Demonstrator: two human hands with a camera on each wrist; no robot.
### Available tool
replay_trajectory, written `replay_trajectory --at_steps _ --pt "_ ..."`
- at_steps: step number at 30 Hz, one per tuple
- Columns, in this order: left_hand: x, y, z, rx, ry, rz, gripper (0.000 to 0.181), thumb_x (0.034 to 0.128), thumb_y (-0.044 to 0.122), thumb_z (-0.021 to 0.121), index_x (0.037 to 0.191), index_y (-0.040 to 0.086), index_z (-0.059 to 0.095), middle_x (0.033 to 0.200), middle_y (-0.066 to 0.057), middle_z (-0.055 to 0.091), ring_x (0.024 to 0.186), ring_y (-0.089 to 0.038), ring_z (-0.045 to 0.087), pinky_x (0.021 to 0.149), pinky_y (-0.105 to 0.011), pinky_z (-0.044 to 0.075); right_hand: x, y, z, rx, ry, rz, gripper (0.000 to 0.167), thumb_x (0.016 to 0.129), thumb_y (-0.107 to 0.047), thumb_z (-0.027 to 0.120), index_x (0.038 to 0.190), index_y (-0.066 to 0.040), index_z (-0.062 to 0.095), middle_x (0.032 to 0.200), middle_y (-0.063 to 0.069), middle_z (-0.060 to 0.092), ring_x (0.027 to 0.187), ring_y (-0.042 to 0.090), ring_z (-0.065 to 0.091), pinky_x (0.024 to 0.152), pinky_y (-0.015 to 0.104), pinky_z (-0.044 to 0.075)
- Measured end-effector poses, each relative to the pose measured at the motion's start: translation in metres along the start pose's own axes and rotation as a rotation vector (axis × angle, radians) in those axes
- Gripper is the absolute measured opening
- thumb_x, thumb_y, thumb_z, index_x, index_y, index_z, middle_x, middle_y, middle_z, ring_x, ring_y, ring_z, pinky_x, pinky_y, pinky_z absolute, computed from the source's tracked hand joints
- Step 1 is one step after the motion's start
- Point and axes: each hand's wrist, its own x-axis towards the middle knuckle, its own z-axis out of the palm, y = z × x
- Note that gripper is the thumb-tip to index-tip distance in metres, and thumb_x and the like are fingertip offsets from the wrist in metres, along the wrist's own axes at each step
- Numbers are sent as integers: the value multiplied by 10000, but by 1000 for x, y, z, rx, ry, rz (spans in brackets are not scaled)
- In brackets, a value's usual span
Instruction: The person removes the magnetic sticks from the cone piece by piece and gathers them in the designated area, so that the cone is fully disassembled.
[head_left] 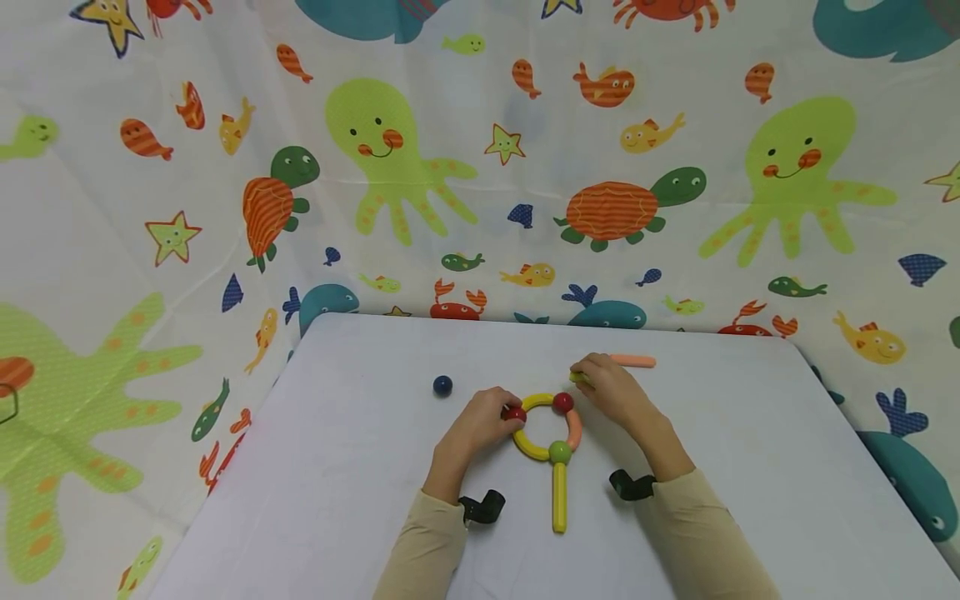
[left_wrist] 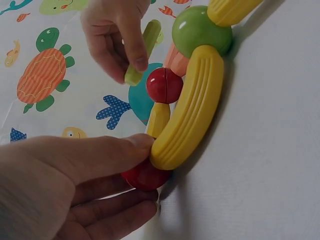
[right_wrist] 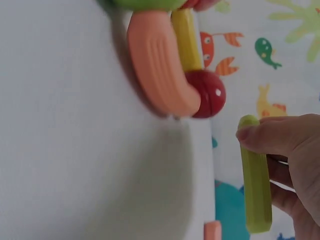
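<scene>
On the white table lies a ring of curved yellow rods [head_left: 531,447] and a curved orange rod [head_left: 574,429], joined by red balls [head_left: 562,403] and a green ball [head_left: 559,452]. A straight yellow rod [head_left: 559,497] extends from the green ball toward the near edge. My left hand [head_left: 486,419] pinches the red ball [left_wrist: 146,175] at the ring's left side between thumb and fingers. Behind the ring, my right hand [head_left: 611,388] pinches a short light-green rod [right_wrist: 256,185], held apart from the ring.
A dark blue ball [head_left: 442,386] sits to the left of the ring. A straight orange rod [head_left: 633,361] lies beyond my right hand. Behind the table's far edge hangs a sea-animal print cloth [head_left: 450,167].
</scene>
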Motion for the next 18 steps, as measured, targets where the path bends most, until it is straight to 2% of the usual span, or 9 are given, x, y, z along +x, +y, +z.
replay_trajectory --at_steps 9,18 --pt "0 -1 1 2 4 9 292 908 189 737 1169 58 720 1089 -73 692 902 -141 597 816 -280 543 -5 30 5 8 -14 25 259 895 -28 715 1152 -1 691 1125 136 681 1099 298 632 992 475 526" --pt "-1 0 -1 -2 5 8 292 914 194 733 1172 58 719 1084 -70 692 902 -144 598 821 -282 542 -8 39 10 24 -34 55 265 882 -9 727 1145 8 697 1075 126 674 1041 280 638 978 470 533"
